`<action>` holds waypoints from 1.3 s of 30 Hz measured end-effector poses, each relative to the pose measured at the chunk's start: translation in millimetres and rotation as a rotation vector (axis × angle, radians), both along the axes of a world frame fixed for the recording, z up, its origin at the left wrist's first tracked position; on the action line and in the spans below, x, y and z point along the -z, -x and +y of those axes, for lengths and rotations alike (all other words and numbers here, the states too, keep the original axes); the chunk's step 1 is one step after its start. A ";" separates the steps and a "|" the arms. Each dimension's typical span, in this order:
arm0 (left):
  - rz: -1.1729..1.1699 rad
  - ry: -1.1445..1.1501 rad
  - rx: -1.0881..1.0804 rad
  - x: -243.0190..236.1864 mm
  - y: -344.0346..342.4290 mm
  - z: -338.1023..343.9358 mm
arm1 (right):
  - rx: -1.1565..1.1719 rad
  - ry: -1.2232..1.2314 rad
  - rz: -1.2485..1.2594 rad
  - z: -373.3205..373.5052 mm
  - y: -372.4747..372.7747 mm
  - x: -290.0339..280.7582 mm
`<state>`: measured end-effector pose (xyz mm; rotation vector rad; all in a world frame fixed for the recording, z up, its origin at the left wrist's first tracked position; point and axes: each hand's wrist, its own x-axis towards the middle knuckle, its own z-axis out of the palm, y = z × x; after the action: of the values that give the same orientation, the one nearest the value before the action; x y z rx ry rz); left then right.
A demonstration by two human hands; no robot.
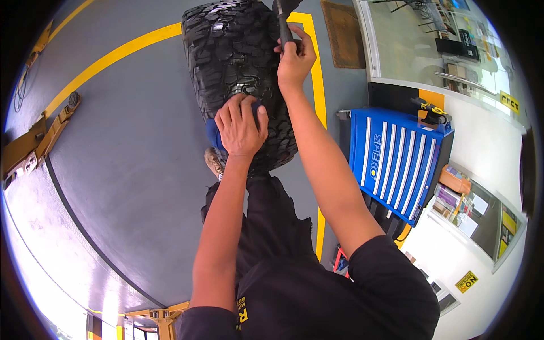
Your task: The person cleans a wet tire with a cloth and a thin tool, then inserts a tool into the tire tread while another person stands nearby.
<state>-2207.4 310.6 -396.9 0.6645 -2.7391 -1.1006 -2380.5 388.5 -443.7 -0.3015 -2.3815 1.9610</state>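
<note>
grey floor | yellow line | brown mat | blue drawer cabinet | white wall

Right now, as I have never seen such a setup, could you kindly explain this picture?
There is no robot here: a person works bare-handed. The one picture comes from a wide fisheye camera on their head, looking down, so straight edges look bent. The left hand rests over something blue, perhaps a cloth, against a large black tyre. The right hand grips a dark rod-like thing beside the tyre. Around it lies grey floor with yellow lines, and a blue drawer cabinet stands at right.
</note>
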 end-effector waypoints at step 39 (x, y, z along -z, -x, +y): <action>-0.006 0.196 0.068 -126.8 -233.4 185.7 | 0.062 -0.406 0.098 197.5 -223.1 -157.3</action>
<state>-1974.0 496.3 -270.1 0.5522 -2.8443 -0.8283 -2157.4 586.0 -286.4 -0.2486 -2.5893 1.3857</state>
